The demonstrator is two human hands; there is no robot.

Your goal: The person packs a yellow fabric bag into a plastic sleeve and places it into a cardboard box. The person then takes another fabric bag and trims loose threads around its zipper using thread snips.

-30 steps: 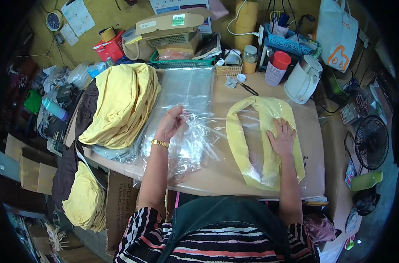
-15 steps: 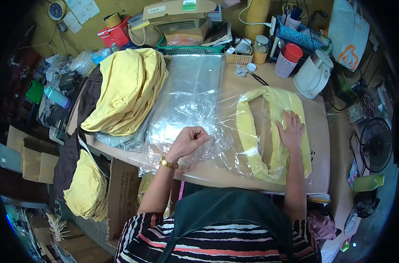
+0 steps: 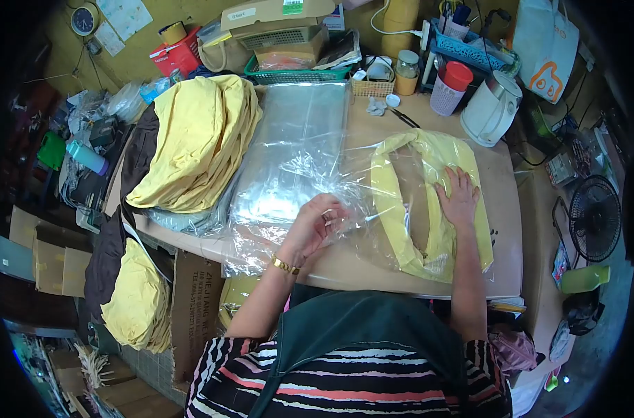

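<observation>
A yellow ring-shaped cloth piece (image 3: 442,240) lies inside a clear plastic bag (image 3: 372,240) on the right of the table. My right hand (image 3: 459,198) rests flat on it with fingers spread. My left hand (image 3: 321,221), with a gold bracelet at the wrist, has its fingers curled at the bag's gathered left end, gripping the crumpled plastic. Beneath and beyond it lies a stack of clear plastic bags (image 3: 299,132). Left of that stack is a pile of folded yellow cloth pieces (image 3: 198,139) with dark brown parts.
Scissors (image 3: 405,118), a white lid (image 3: 393,101) and crumpled paper are near the back. A white kettle (image 3: 492,109), a pink cup with a red top (image 3: 451,89) and baskets line the far edge. A black fan (image 3: 595,217) stands at the right.
My left hand has moved right and toward me, drawing the bag's loose end along. My right hand has stayed flat on the bagged cloth. The camera view has shifted slightly.
</observation>
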